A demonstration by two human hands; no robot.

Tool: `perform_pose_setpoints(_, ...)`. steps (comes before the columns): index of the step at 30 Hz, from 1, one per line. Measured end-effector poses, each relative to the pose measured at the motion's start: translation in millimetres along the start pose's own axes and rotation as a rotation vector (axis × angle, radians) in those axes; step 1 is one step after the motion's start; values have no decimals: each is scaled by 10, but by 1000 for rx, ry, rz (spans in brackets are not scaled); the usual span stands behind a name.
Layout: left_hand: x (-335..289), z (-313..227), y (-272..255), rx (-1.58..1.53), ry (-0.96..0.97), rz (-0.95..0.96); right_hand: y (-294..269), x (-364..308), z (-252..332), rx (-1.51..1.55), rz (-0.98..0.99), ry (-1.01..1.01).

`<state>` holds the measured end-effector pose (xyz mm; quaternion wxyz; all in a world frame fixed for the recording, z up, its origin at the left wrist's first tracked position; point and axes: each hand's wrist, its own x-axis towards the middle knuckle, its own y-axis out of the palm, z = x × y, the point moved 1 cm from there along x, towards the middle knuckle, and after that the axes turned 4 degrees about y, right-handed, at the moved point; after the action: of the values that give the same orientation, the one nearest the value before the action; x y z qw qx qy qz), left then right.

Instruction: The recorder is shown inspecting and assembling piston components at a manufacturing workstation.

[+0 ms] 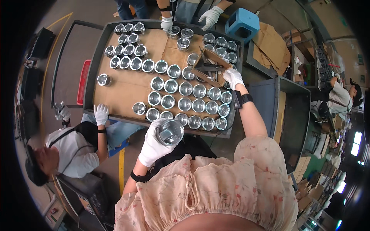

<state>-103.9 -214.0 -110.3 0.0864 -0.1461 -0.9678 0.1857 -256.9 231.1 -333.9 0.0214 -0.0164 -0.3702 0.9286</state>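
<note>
My left hand (151,143), in a white glove, is closed around a shiny metal piston (170,132) and holds it up in front of the table's near edge. My right hand (233,78), gloved too, grips the right end of a small open cardboard box (203,76). Dark flat tools (212,66) lie in that box, which sits on top of some pistons and partly hides them. Rows of similar pistons (185,88) stand on the brown cardboard sheet (127,86) that lines the table. A lone piston (139,108) stands near the front edge.
A raised dark rim (89,90) borders the table. Across it are a co-worker's gloved hands (211,17); another co-worker sits at the left, one gloved hand (101,114) on the rim. Around stand a blue stool (242,25), a red crate (84,82) and a grey cart (295,86).
</note>
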Motion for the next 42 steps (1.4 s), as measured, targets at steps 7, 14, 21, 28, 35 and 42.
perform_pose_setpoints(7,233,239,-182,18,-77,24,238,493,-336,642,86,307)
perform_pose_setpoints(14,211,343,-293,90,-148,-12,633,950,299,-630,162,191)
perform_pose_setpoints(21,243,375,-246,23,-220,-33,444,972,635,-823,319,466)
perform_pose_setpoints(28,262,406,-228,65,-166,-19,589,1105,311,-968,324,371)
perform_pose_setpoints(35,367,128,-255,17,-197,-102,354,781,675,-794,247,207)
perform_pose_setpoints(42,158,94,-139,-78,-98,-73,-166,-159,1294,437,61,532)
